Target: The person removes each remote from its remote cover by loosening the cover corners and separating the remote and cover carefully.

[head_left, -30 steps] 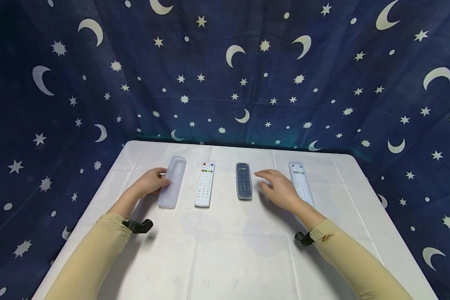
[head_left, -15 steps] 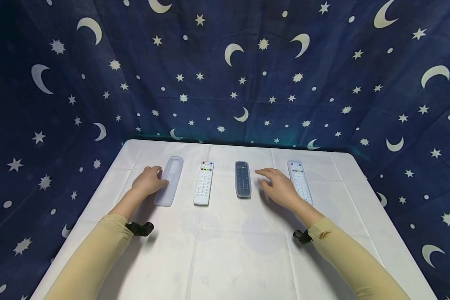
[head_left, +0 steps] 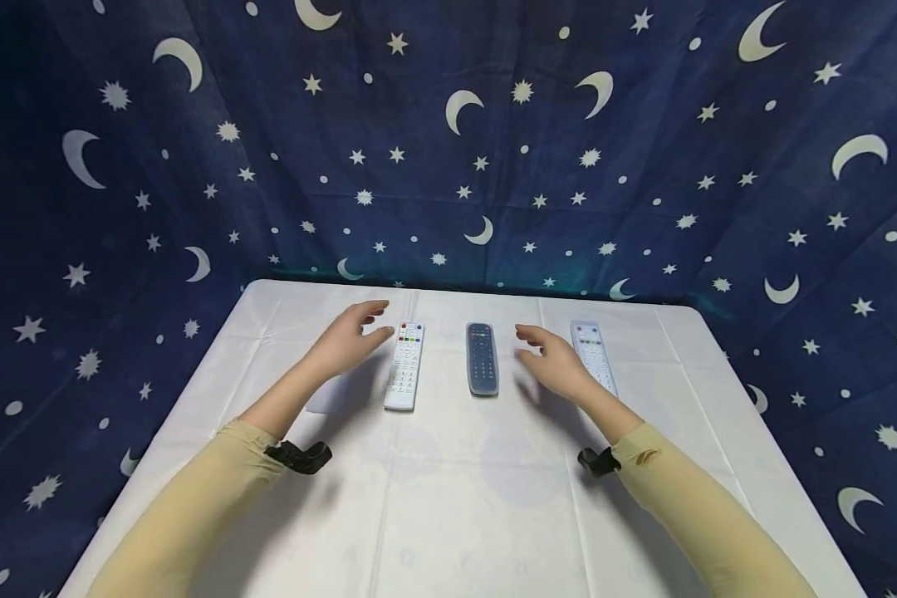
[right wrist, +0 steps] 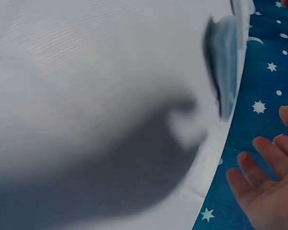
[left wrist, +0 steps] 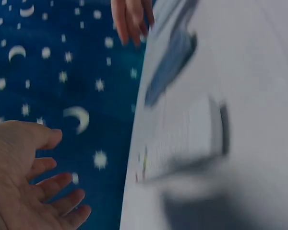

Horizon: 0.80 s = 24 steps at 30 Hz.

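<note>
My left hand (head_left: 346,342) hovers above the table, holding nothing, with thumb and fingers spread beside the top of a white remote control (head_left: 404,370). Beneath it lies a translucent remote cover (head_left: 325,397), mostly hidden by the hand and its shadow. A dark remote control (head_left: 482,359) in a translucent cover lies at the middle. To its right my right hand (head_left: 556,363) hangs over the table, fingers loosely bent around nothing. Both palms appear, with nothing in them, in the wrist views: the left hand (left wrist: 31,184) and the right hand (right wrist: 271,187).
Another white remote control (head_left: 592,349) in a clear cover lies partly behind the right hand. All lie on a white-covered table (head_left: 448,498). A dark blue curtain (head_left: 419,124) with moons and stars stands behind the table and along its sides.
My left hand has let go of the translucent cover, which now lies flat, and has risen and moved right toward the white remote control. The right hand has barely moved.
</note>
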Available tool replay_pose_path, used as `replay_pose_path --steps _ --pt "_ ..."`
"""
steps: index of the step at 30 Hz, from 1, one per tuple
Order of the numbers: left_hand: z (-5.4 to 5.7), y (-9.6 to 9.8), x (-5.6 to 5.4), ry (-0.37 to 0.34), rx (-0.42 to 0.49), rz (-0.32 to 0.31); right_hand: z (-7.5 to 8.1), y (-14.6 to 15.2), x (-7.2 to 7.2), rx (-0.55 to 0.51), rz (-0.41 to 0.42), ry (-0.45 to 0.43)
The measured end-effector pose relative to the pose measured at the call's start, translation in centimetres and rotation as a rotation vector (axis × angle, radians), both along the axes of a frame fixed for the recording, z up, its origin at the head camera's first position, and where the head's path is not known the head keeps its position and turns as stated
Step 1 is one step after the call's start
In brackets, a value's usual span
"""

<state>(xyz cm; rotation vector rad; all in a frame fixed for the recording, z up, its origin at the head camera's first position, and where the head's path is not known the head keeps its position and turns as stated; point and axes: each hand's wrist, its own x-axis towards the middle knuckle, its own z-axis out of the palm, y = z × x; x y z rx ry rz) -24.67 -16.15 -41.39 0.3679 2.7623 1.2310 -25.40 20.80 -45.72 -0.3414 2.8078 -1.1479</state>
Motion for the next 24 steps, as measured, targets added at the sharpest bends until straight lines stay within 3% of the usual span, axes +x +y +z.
replay_pose_path --steps 4,9,13,18,24 --pt "0.8 3.3 0.0 -0.108 0.157 -0.083 0.6 -0.4 -0.8 -0.119 -0.036 -0.140" --pt "-0.1 7.3 -0.8 -0.279 0.217 -0.110 1.0 -0.9 -2.0 -0.250 -0.092 -0.333" --pt "-1.9 9.6 -1.6 -0.432 0.259 -0.061 0.7 -1.4 -2.8 -0.320 -0.152 -0.459" --pt "-3.3 11.4 -2.1 -0.580 0.327 0.039 0.1 -2.0 -3.1 -0.370 -0.166 -0.540" --pt "-3.7 12.8 -2.6 -0.657 0.390 0.093 -0.1 -2.2 -3.1 -0.449 -0.171 -0.611"
